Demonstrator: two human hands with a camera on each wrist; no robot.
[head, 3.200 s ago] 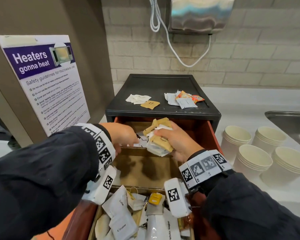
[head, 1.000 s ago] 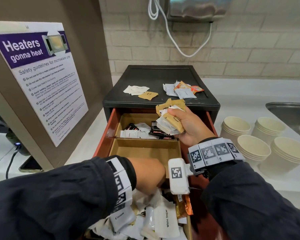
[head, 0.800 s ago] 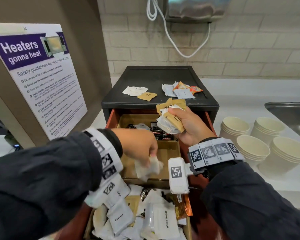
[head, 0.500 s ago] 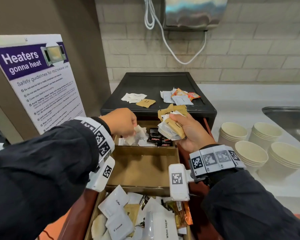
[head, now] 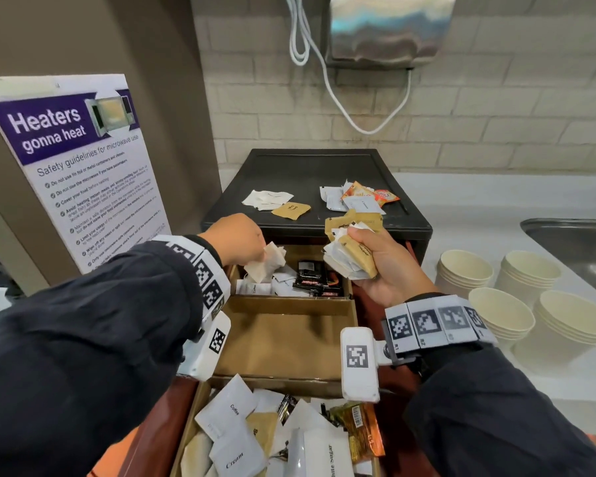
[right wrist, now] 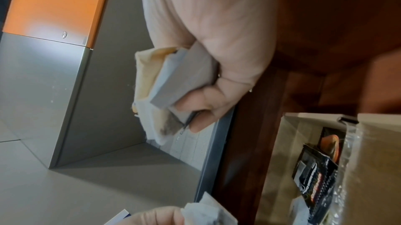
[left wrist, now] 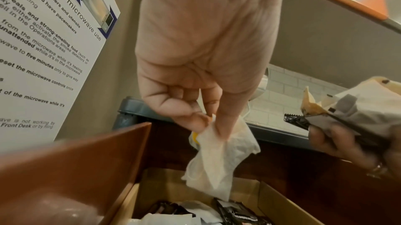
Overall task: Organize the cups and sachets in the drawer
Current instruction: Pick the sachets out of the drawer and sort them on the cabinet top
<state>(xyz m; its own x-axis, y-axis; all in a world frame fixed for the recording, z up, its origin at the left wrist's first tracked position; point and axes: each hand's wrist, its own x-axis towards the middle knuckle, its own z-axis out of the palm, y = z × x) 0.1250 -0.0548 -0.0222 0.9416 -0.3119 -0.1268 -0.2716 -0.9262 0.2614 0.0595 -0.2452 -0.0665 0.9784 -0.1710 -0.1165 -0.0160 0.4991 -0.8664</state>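
The wooden drawer (head: 162, 425) is pulled out, with three cardboard compartments. My left hand (head: 255, 256) pinches crumpled white tea bags (head: 267, 266) over the back compartment (head: 310, 280), which holds black and white sachets. In the left wrist view the thumb and fingertips (left wrist: 195, 120) nip the top of the tea bags (left wrist: 219, 160), which hang down. My right hand (head: 375, 266) grips a bundle of brown and white sachets (head: 350, 256) above the drawer's right back corner; the right wrist view shows the bundle (right wrist: 173, 82) too. The middle compartment (head: 283, 342) is bare. Mixed sachets (head: 234, 432) fill the front one.
Loose sachets (head: 269, 200) lie on the black cabinet top (head: 310, 166). Stacks of paper cups (head: 499, 315) stand on the white counter to the right, beside a steel sink (head: 578, 246). A microwave safety poster (head: 76, 166) leans at the left.
My left hand took the tea bags out of the front compartment and carried them forward over the back compartment. The right hand kept its bundle, barely moving.
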